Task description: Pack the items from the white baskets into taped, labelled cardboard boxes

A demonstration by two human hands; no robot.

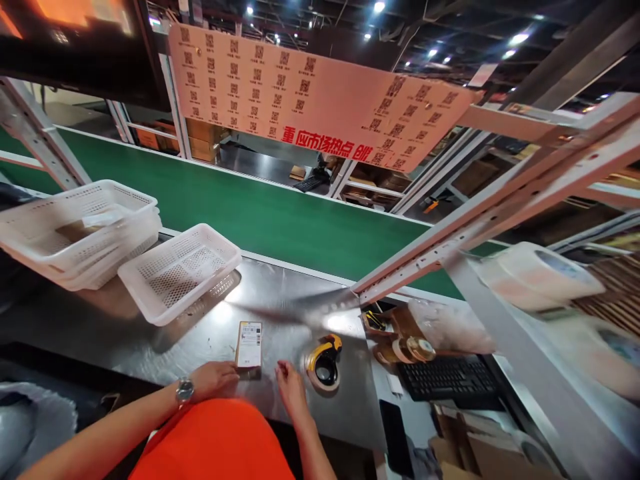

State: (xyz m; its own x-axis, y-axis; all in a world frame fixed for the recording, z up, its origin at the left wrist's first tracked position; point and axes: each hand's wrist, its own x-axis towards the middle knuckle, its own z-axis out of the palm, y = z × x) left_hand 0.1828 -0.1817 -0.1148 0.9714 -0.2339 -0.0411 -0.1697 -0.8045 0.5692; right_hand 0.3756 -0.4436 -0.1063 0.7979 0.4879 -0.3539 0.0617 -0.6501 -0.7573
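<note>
A small flat box (pixel 249 344) with a white printed label lies on the steel worktable (pixel 280 293). My left hand (pixel 215 377), with a watch on its wrist, rests curled at the box's near left corner and touches it. My right hand (pixel 289 387) hovers just to the right of the box, fingers loosely bent and a little apart, holding nothing. A tape dispenser (pixel 324 363) with a yellow handle lies right of that hand.
Two white mesh baskets (pixel 180 272) (pixel 75 230) sit at the left. A green conveyor belt (pixel 260 213) runs behind the table. A black keyboard (pixel 447 380), tape rolls (pixel 410 348) and a metal frame post (pixel 480 220) are at the right.
</note>
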